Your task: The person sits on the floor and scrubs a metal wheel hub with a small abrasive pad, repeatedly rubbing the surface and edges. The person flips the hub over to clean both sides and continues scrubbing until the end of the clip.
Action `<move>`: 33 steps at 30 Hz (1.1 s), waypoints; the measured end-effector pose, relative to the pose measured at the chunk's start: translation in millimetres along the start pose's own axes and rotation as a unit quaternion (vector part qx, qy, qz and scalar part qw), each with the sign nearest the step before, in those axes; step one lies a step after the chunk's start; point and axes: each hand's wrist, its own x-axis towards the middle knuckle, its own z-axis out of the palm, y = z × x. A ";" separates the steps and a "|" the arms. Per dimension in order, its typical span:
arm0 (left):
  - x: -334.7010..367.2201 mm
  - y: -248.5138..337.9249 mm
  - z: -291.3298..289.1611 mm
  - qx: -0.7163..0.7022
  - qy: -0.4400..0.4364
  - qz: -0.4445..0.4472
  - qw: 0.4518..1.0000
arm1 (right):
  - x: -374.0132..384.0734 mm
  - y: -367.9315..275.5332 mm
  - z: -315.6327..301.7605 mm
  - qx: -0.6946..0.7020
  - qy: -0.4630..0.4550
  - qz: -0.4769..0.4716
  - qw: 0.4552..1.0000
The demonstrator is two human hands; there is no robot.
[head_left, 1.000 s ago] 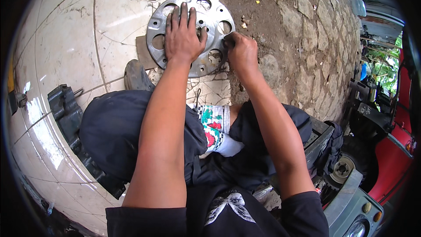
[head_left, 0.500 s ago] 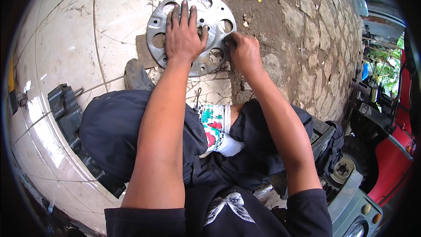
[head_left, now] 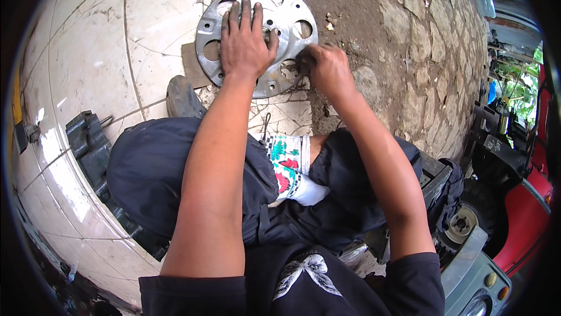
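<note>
A round, flat grey metal plate (head_left: 286,41) with several large round holes and smaller bolt holes around its centre lies on the ground in front of me. My left hand (head_left: 246,47) rests flat on its middle, fingers stretched out and pointing away from me. At the right rim of the plate, my right hand (head_left: 330,70) is closed, its darkened fingertips bent down against the edge. Whatever those fingers pinch is too hidden and dark to make out. A brown, flat piece (head_left: 193,66) like cardboard sticks out from under the plate's left side.
Cracked white tiles (head_left: 87,35) cover the left; bare soil (head_left: 327,0) and a stone surface (head_left: 421,64) lie to the right. A dark shoe (head_left: 182,97) is just below the plate. Black blocky parts (head_left: 93,140) sit left of my knee. A wheel (head_left: 461,222) and red vehicle panel (head_left: 526,216) are at right.
My right hand has slid slightly toward me along the plate's right rim. The left hand stays flat on the plate. The whole view has shifted a little.
</note>
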 end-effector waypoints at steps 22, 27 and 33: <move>-1.2 -1.6 3.4 -0.023 0.030 -0.007 0.999 | -2.7 17.3 -2.2 0.035 -0.008 -0.022 0.999; -1.4 -0.2 4.2 -0.011 0.022 -0.007 1.000 | 6.9 24.3 -5.4 0.049 -0.025 -0.058 0.997; -1.0 -1.3 2.2 -0.007 0.010 -0.011 1.000 | -9.6 39.7 -12.1 0.044 -0.038 -0.057 0.997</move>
